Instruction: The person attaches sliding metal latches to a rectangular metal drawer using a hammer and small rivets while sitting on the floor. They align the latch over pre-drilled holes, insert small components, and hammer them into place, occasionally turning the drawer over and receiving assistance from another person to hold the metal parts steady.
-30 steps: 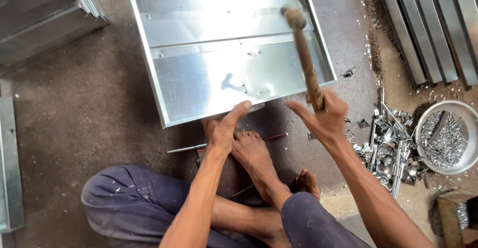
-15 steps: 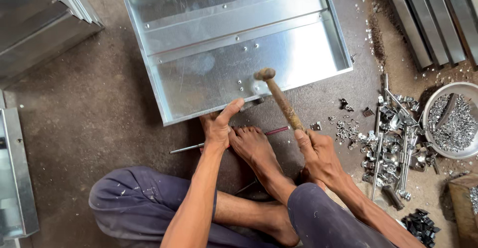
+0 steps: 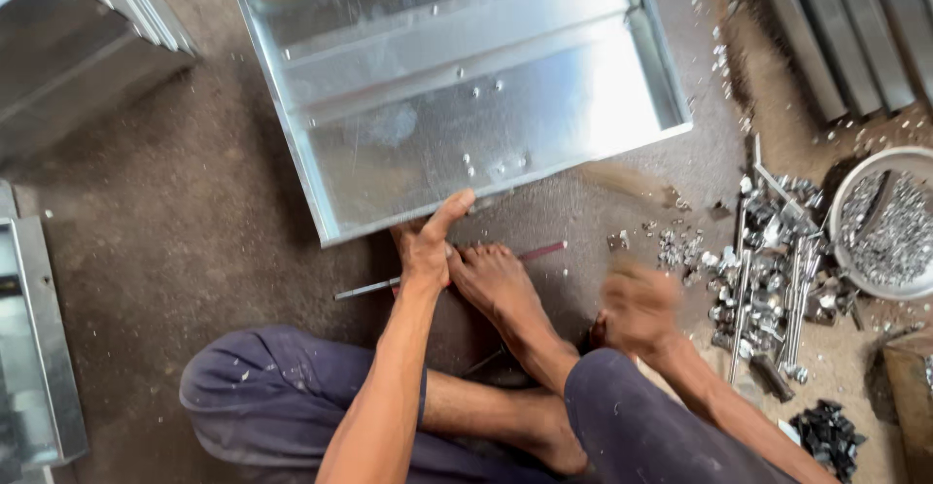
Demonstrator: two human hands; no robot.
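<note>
1. Galvanised sheet-metal tray (image 3: 466, 86) lies flat on the dirt floor (image 3: 175, 241), its open side up and its near long edge facing the seated person.
2. Left hand (image 3: 428, 246) rests at that near edge of the tray, thumb raised against the rim and fingers bent down at the floor; it touches the tray but closes around nothing.
3. Right hand (image 3: 637, 304) is well clear of the tray, off its near right corner and low above the floor. It is smeared by motion, so whether it is open or clenched cannot be told.
4. A brown blurred streak (image 3: 622, 181), probably a hammer handle, sits just off the tray's near right corner.
5. A bare foot (image 3: 501, 285) lies just below the tray's near edge, touching the left hand.
6. A thin metal rod (image 3: 447, 270) with a reddish end lies on the floor along the tray's near edge, under hand and foot.
7. Right of the tray lie scattered small metal scraps (image 3: 768, 251) and a round bowl (image 3: 855, 178) holding more.
</note>
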